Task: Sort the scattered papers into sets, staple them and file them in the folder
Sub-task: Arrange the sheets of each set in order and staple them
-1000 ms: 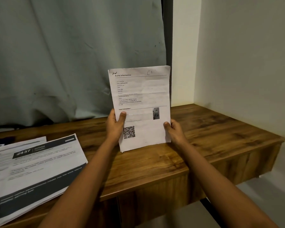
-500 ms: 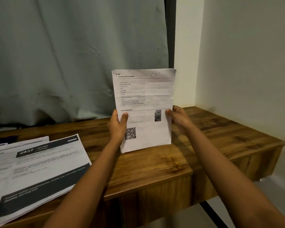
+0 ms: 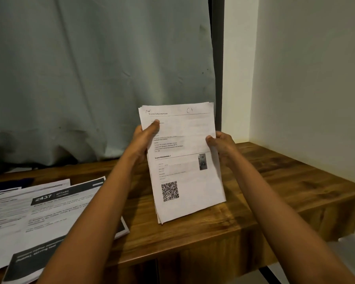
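— Where's the stack of papers (image 3: 184, 160)?
— Upright over the wooden surface (image 3: 275, 191). The left hand (image 3: 145, 138) pinches its upper left edge, the right hand (image 3: 221, 146) grips its right edge.
— And around it?
— Printed sheets (image 3: 39, 212) lie flat left of the stack. A grey curtain (image 3: 90, 78) hangs behind it, with a pale wall (image 3: 316, 78) to its right.

Left grip (image 3: 145, 138), right grip (image 3: 222, 147) and forearms (image 3: 100, 212) are bare.

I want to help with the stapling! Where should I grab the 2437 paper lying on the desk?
Pinch the 2437 paper at its near right corner, coming from the right. It lies flat, and that corner borders bare desk, so fingers can probably slide under.
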Tool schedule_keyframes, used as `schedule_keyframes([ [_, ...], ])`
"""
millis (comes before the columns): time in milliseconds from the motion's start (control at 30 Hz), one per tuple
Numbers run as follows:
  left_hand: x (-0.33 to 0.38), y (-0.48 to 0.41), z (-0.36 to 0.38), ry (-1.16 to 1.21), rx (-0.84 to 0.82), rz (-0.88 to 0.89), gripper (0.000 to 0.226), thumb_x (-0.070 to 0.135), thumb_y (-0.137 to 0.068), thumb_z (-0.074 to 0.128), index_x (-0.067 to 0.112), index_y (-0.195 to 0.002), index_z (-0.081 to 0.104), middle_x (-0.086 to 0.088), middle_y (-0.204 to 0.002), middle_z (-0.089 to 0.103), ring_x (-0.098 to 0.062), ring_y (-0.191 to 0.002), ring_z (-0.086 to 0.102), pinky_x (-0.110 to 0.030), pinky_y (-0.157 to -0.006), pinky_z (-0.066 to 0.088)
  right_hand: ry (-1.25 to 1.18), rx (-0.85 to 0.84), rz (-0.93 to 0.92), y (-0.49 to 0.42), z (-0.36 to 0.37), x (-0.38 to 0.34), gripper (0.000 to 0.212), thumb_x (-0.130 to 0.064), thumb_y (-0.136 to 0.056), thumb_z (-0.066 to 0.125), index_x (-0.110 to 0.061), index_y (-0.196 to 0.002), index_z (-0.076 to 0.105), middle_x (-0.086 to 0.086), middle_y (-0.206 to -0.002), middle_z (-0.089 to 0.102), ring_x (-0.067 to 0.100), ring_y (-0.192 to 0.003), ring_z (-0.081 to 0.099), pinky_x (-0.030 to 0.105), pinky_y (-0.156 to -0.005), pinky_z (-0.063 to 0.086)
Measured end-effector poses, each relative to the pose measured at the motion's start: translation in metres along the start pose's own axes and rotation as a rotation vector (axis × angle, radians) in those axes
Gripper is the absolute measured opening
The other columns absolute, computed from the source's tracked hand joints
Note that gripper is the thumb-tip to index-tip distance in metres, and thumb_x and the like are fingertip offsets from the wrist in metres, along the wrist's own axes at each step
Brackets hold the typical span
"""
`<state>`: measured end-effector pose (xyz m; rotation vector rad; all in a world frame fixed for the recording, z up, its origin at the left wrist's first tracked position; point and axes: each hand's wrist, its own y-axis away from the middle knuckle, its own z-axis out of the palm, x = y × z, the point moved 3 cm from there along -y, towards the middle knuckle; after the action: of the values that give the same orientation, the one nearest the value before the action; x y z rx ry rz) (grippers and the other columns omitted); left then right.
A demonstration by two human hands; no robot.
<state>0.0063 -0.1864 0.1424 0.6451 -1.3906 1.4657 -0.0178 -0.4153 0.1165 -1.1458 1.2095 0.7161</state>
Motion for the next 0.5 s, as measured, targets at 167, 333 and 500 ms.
schedule_keyframes([
  [167,0.018,-0.006,0.004,0.092,0.027,-0.006,0.014,0.017,-0.100,0.047,0.016,-0.096,0.059,0.002,-0.079,0.073,-0.015,-0.071,0.070,-0.033,-0.063,0.059,-0.004,-0.063,0.024,-0.001,0.006,-0.004,0.009,-0.017,-0.097,0.053,-0.012,-0.101,0.059,0.002,-0.097,0.064,0.013,-0.078,0.061,0.024,-0.061,0.049],
  [333,0.020,-0.002,0.003,0.126,-0.031,-0.006,0.014,0.018,-0.099,0.049,0.016,-0.100,0.062,-0.003,-0.088,0.073,-0.024,-0.087,0.067,-0.039,-0.074,0.058,-0.031,-0.040,-0.056,-0.005,0.011,-0.021,0.013,-0.020,-0.100,0.047,-0.017,-0.107,0.056,-0.003,-0.101,0.063,0.014,-0.087,0.061,0.027,-0.070,0.050],
  [500,0.029,0.003,0.004,0.229,-0.189,0.100,0.028,0.021,-0.101,0.040,0.032,-0.122,0.056,-0.004,-0.113,0.069,-0.021,-0.101,0.066,-0.038,-0.081,0.057,-0.068,-0.052,-0.067,-0.003,0.017,-0.027,0.013,-0.020,-0.100,0.046,-0.018,-0.107,0.057,-0.009,-0.091,0.061,0.009,-0.082,0.059,0.023,-0.061,0.047],
])
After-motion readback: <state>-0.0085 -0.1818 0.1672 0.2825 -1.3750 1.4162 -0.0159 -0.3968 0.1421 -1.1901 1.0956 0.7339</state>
